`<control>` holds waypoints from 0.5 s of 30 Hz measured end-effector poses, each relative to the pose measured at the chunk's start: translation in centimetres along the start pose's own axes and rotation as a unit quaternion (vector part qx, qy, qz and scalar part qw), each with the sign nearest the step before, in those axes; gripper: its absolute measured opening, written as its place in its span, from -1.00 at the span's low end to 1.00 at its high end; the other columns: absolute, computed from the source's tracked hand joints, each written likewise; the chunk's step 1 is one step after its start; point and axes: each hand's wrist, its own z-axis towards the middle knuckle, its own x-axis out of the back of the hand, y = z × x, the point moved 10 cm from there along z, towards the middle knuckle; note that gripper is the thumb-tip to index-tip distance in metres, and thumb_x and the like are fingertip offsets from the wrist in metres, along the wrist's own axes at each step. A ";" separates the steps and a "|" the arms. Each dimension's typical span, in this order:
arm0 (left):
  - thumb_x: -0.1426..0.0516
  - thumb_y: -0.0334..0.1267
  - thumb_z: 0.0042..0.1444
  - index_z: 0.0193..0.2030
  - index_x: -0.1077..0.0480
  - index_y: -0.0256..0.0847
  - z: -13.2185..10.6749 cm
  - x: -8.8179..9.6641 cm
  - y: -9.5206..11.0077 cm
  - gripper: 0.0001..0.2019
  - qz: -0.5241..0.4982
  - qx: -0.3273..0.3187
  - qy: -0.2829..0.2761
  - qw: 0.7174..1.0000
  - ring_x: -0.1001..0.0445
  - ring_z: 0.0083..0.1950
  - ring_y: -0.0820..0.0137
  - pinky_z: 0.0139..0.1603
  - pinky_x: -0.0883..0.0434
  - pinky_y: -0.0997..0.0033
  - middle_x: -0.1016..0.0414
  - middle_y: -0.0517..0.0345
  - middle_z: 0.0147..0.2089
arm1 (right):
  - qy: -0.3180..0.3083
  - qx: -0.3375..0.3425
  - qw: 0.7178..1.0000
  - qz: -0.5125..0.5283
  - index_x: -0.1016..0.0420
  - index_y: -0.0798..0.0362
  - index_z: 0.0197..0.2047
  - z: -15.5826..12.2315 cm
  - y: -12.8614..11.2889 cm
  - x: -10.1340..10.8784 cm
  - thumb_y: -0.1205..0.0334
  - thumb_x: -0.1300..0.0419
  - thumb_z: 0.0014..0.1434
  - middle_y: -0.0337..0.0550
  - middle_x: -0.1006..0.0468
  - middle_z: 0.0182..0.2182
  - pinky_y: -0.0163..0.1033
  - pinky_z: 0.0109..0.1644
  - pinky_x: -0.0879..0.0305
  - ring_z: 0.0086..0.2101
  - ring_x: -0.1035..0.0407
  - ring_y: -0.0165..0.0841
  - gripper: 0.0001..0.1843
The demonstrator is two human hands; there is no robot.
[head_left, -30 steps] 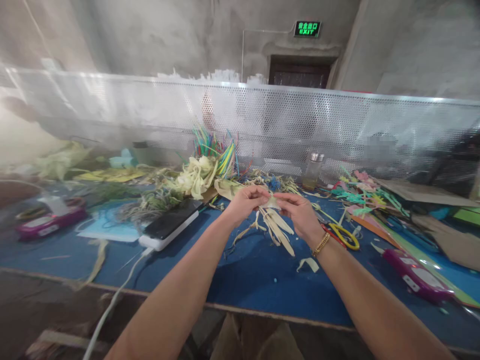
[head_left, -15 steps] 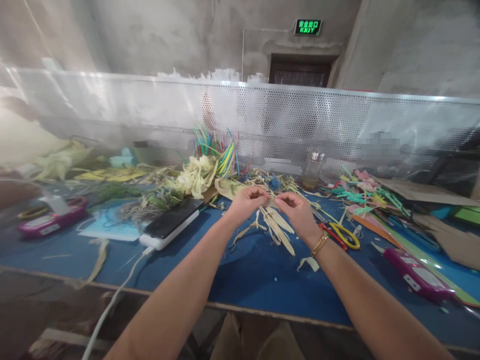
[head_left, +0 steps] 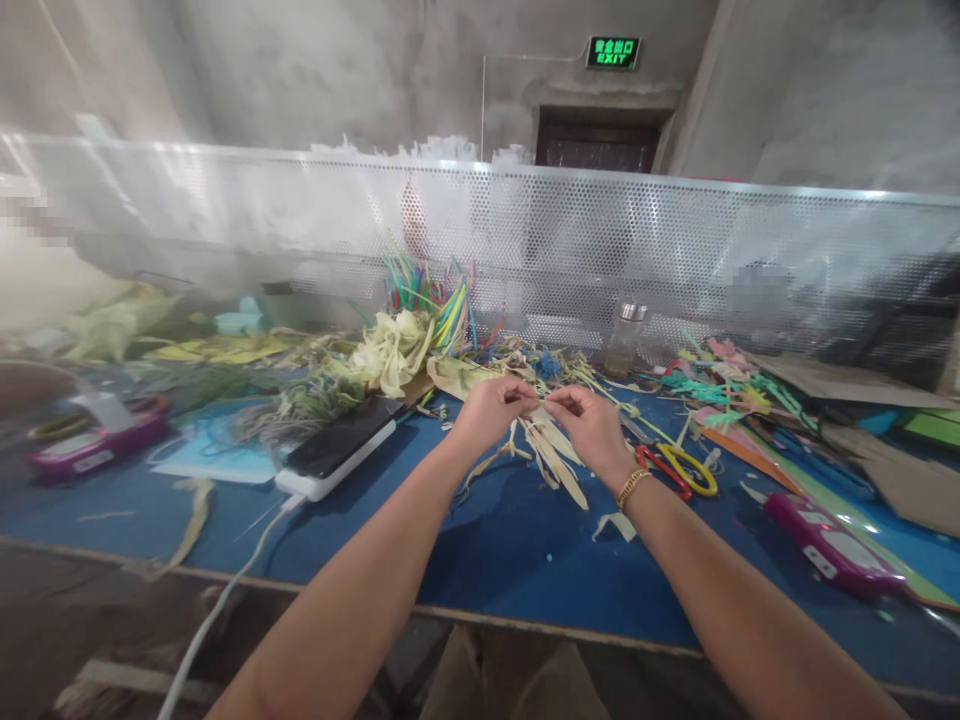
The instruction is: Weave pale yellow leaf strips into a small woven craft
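Over the blue table (head_left: 517, 560) my left hand (head_left: 491, 408) and my right hand (head_left: 592, 425) meet, both pinched on the top of a bundle of pale dried leaf strips (head_left: 559, 455). The strips hang down and fan out onto the table between my wrists. A gold bracelet (head_left: 632, 487) sits on my right wrist. Just right of my right hand lie scissors with red and yellow handles (head_left: 679, 468).
A black and white power strip (head_left: 337, 452) with a white cable lies left of my hands. Piles of husk and coloured strips (head_left: 420, 330) crowd the back, before a perforated metal screen (head_left: 525, 240). A glass jar (head_left: 624, 338) stands there. Purple devices (head_left: 832, 545) (head_left: 97, 440) lie at each side.
My hands have drawn closer together on the strip bundle and lowered slightly toward the table; the pale piece between my fingers is now pinched tighter.
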 end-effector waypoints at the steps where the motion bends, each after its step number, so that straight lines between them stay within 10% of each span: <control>1: -0.18 -0.22 -0.01 -0.35 -0.42 -0.25 0.0 -0.1 0.0 -0.86 0.001 0.000 -0.001 1.000 -0.45 -0.43 0.44 -0.36 -0.36 0.45 -0.44 0.21 -0.48 | -0.007 0.002 1.000 -0.007 -0.47 0.04 -0.40 0.0 0.1 -0.2 0.12 -0.20 0.05 -0.20 -0.51 -0.50 -0.26 -0.35 -0.28 -0.48 -0.36 -0.38 -0.84; 15: -0.22 -0.24 -0.03 -0.31 -0.36 -0.24 -0.7 -0.4 0.8 -0.83 -0.152 0.075 -0.017 0.985 -0.39 -0.47 0.53 -0.50 -0.20 0.57 -0.42 0.23 -0.50 | -0.024 -0.123 0.958 0.257 -0.40 0.00 -0.33 -0.4 2.1 -1.6 0.07 -0.30 -0.08 -0.28 -0.46 -0.54 -0.33 -0.44 -0.26 -0.48 -0.37 -0.41 -0.73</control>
